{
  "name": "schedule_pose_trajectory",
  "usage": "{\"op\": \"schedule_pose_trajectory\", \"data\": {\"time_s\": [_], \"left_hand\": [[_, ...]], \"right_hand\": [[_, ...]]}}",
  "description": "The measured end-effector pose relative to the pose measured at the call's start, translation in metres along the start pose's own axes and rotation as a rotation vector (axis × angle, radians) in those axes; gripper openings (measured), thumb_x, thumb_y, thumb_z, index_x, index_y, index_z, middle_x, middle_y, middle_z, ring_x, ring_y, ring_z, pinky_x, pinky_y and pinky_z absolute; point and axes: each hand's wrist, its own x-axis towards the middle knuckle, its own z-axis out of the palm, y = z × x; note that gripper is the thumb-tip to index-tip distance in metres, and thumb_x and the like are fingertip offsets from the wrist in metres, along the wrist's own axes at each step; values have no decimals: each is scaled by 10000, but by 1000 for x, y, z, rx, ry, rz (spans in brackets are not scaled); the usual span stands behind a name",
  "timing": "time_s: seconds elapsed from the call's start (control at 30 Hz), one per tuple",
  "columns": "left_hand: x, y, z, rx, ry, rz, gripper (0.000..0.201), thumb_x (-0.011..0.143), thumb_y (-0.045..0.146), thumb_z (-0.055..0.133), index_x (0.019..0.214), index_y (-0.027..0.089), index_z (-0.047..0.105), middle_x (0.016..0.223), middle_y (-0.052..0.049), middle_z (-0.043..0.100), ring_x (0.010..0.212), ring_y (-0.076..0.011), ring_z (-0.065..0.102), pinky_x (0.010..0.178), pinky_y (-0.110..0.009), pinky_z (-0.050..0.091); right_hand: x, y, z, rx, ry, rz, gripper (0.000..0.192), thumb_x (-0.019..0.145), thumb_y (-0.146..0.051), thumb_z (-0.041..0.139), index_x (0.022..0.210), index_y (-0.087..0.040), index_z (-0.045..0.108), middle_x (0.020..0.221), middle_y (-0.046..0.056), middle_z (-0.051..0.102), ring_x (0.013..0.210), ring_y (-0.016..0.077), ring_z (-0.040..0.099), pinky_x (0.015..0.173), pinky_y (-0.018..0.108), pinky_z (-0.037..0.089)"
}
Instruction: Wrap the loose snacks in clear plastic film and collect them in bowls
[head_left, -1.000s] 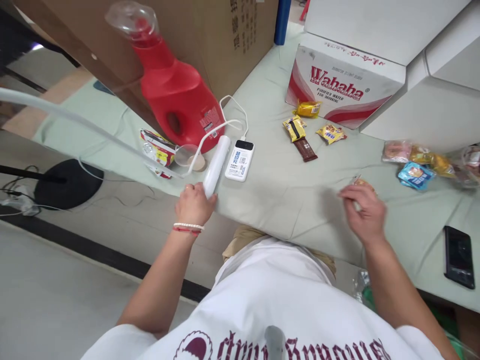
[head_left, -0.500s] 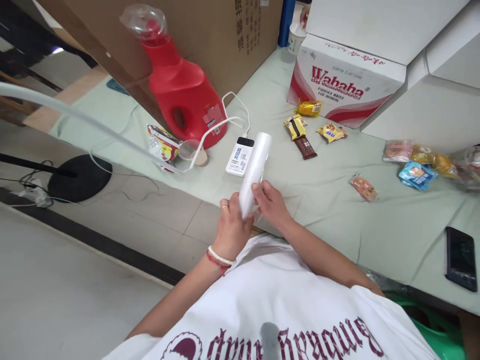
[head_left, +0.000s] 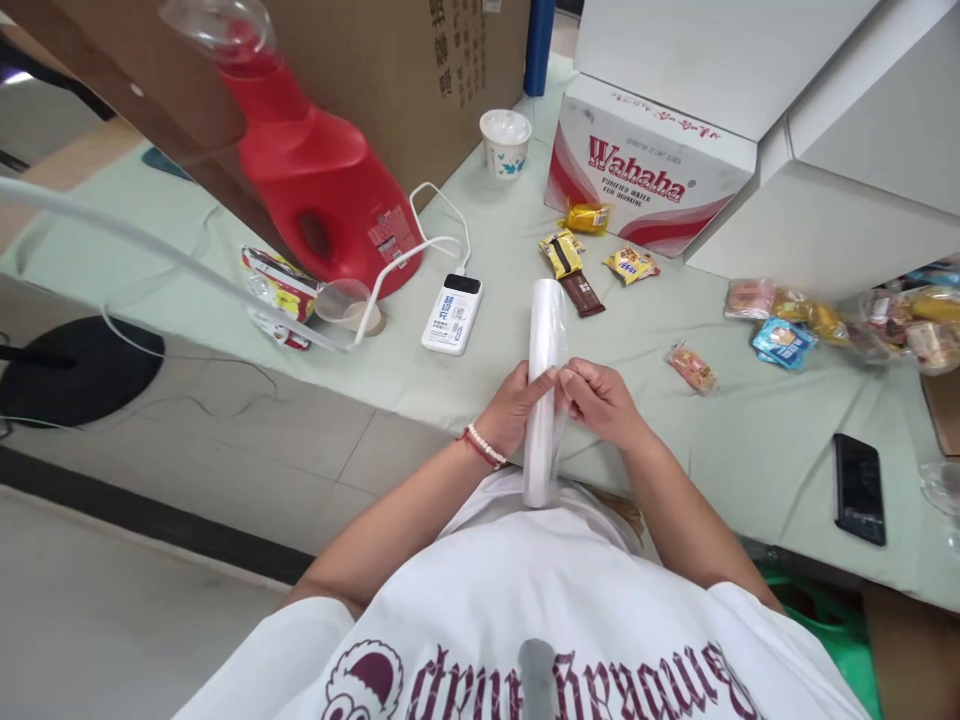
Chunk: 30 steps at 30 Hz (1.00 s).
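The left hand (head_left: 516, 405) is clasping the white roll (head_left: 544, 390) at its middle, while the right hand (head_left: 600, 398) is pinching at its loose film edge from the other side. The roll's long axis is running upright, away from the body, above the table edge (head_left: 420, 395), both hands equally near.

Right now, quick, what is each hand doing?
Left hand: closed on the white roll.
Right hand: closed, fingers pinching the roll's edge.
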Motion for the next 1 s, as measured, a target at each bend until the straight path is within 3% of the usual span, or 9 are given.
{"op": "schedule_pose_trajectory", "data": {"time_s": [0.13, 0.3, 0.37, 0.47, 0.57, 0.63, 0.8, 0.9, 1.0], "left_hand": [[12, 8, -8, -4, 42, -107, 492, 595, 387, 978, 874, 168, 637, 782, 22, 630, 712, -127, 616, 706, -306, 534], [11, 15, -24, -78, -51, -128, 514, 582, 262, 886, 1041, 159, 680, 858, -19, 696, 805, -184, 670, 801, -360, 566], [13, 12, -20, -125, -22, -115, 529, 614, 339, 854, 1073, 179, 644, 832, -12, 682, 786, -190, 670, 757, -352, 566], [19, 1, -9, 8, 177, -86, 541, 611, 402, 891, 1009, 214, 576, 799, 35, 615, 708, -148, 610, 673, -314, 545], [25, -6, -4, 242, 312, -23, 586, 520, 305, 937, 969, 213, 572, 832, 39, 617, 761, -145, 592, 732, -312, 539], [28, -3, -8, 243, 304, -26, 539, 530, 263, 897, 963, 211, 579, 845, 29, 635, 799, -165, 621, 781, -335, 549], [27, 9, -19, -74, 236, -219, 333, 685, 372, 751, 884, 208, 540, 780, -4, 628, 717, -184, 667, 697, -348, 585], [29, 6, -17, 99, 247, -211, 495, 644, 441, 876, 926, 215, 538, 798, 13, 616, 677, -161, 618, 653, -337, 557], [32, 4, -16, 340, 265, -149, 634, 459, 299, 988, 932, 196, 579, 851, 12, 635, 761, -158, 602, 726, -328, 537]], "right_hand": [[-17, -1, -43, -81, 72, -6, 483, 1021, -565, 546, 683, -221, 530, 622, -29, 528, 507, 103, 424, 495, 252, 343], [-26, 15, -83, -462, 262, -19, 485, 1013, -560, 541, 673, -218, 588, 617, -5, 569, 570, 139, 496, 588, 281, 413], [-23, 23, -78, -572, 407, -80, 460, 994, -582, 558, 724, -217, 633, 729, 30, 653, 695, 173, 581, 697, 305, 477], [-15, 34, -54, -422, 592, -58, 450, 1004, -628, 505, 876, -221, 646, 924, 64, 711, 842, 205, 648, 769, 336, 534], [-10, 38, -37, -242, 743, 31, 450, 1029, -659, 416, 913, -246, 553, 870, 34, 679, 714, 187, 649, 647, 317, 524], [-10, 35, -37, -324, 822, 43, 444, 1036, -664, 387, 905, -258, 512, 737, -7, 617, 585, 175, 596, 610, 318, 491], [-19, 18, -55, -665, 782, -43, 438, 1056, -590, 373, 869, -248, 572, 592, -22, 534, 594, 195, 573, 742, 352, 479], [-25, 5, -60, -702, 771, -70, 442, 1053, -588, 386, 866, -243, 588, 656, 12, 594, 658, 205, 602, 719, 342, 477], [-32, -6, -71, -687, 822, -37, 460, 1053, -618, 396, 919, -230, 604, 677, 6, 613, 588, 172, 570, 659, 319, 471]]}}
